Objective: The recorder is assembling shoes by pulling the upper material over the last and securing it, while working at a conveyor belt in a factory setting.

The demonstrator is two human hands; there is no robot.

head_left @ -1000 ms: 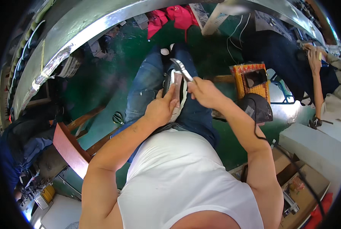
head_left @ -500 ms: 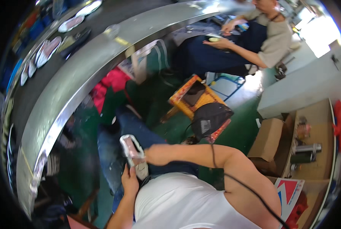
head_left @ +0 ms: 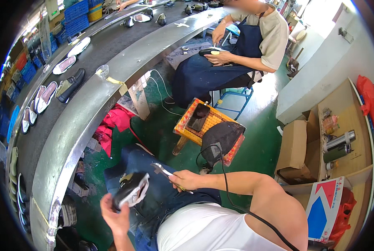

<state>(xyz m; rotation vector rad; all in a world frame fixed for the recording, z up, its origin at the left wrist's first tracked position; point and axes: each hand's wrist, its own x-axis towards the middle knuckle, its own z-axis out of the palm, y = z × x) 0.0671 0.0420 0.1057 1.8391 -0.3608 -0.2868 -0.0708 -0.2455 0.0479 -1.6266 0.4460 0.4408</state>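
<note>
My left hand (head_left: 113, 215) holds a dark shoe (head_left: 131, 190) with a pale sole, its opening turned toward me, above my blue-jeaned lap. My right hand (head_left: 186, 180) grips a thin metal hand tool (head_left: 162, 169) whose flat tip points left, close to the shoe's top edge. The tool tip and the shoe are a small gap apart.
A long curved metal conveyor rim (head_left: 76, 121) runs on my left, with several shoes (head_left: 71, 85) on the dark belt. A yellow stool (head_left: 203, 125) with a phone and a dark pad stands ahead. Another seated person (head_left: 237, 54) works on a shoe. Cardboard boxes (head_left: 293, 146) and shelves lie to the right.
My head has swung further right and up, bringing the conveyor and the seated person into view. The shoe stays in my left hand, and the right hand with the tool has drawn slightly away.
</note>
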